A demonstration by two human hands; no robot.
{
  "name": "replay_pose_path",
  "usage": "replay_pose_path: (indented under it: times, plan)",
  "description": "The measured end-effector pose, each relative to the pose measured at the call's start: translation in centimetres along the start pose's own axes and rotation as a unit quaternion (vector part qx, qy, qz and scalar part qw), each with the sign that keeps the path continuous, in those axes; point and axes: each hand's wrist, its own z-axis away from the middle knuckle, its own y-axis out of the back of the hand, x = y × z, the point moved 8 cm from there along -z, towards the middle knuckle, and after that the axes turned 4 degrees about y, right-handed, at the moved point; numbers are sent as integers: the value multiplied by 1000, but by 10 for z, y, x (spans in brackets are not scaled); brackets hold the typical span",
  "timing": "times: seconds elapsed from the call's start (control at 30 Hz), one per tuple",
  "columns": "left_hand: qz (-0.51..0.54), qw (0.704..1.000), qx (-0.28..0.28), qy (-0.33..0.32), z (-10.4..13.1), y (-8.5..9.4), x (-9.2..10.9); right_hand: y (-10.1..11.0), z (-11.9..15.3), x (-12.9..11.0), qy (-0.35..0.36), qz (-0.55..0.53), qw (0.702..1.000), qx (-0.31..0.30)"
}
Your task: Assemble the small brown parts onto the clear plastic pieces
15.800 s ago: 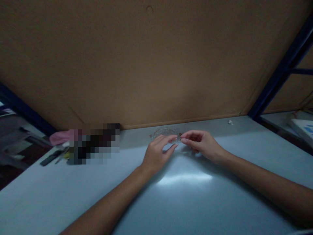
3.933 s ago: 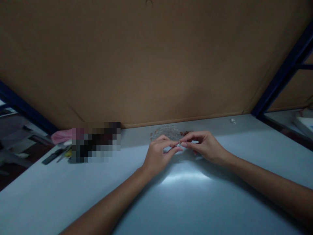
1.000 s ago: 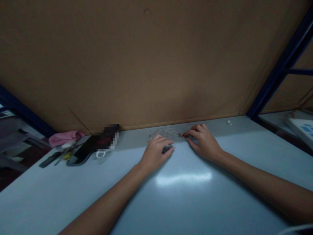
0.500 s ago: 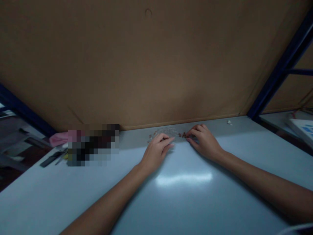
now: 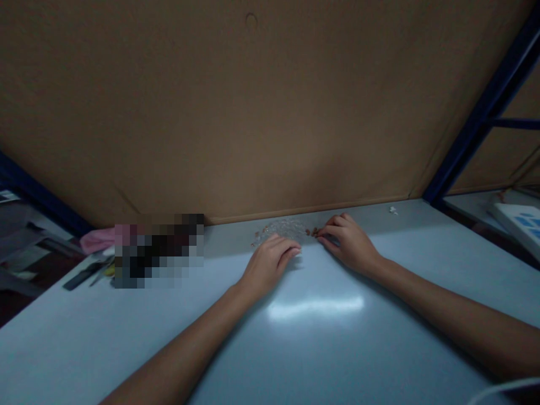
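Note:
A heap of small clear, glassy pieces lies near the back of the table; whether they are loose or one crumpled plastic item I cannot make out. Just in front of it is my left hand, thumb and fingertips pressed together; what is between them is too small to tell. Several small brown pieces lie to the right of the heap. My right hand rests there, its thumb and index finger pinched at one of them. A few more brown bits are scattered at the heap's left side.
A brown board rises behind the white table. To the left are a pink cloth, a dark flat object and a blurred-out area. A small white scrap lies at the back right. Blue posts frame the sides.
The thumb and fingers of my left hand have come together, and the hand sits slightly lower, showing more of the clear heap. My right hand stays at the brown pieces.

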Motion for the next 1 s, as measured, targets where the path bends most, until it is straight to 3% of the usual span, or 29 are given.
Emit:
replay_pose_path:
  times: [0.17,0.3,0.43,0.53,0.7,1.0]
  plan:
    - [5,1000,11,4,0,2,1,7,-4,-9,6,-23,1000,12]
    - [23,999,29,6,0,6,3,12,-5,-18,-24,-130,991,31]
    - [33,998,54,11,1,11,6,3,-2,-23,-103,-294,950,-1]
    - [35,997,71,18,2,14,9,-2,0,-30,-123,-356,926,-19]
    - [51,993,97,30,4,18,10,-3,2,-28,-157,-380,912,-10]
    - [33,991,129,30,4,22,10,-2,4,-32,-129,-360,923,-27]
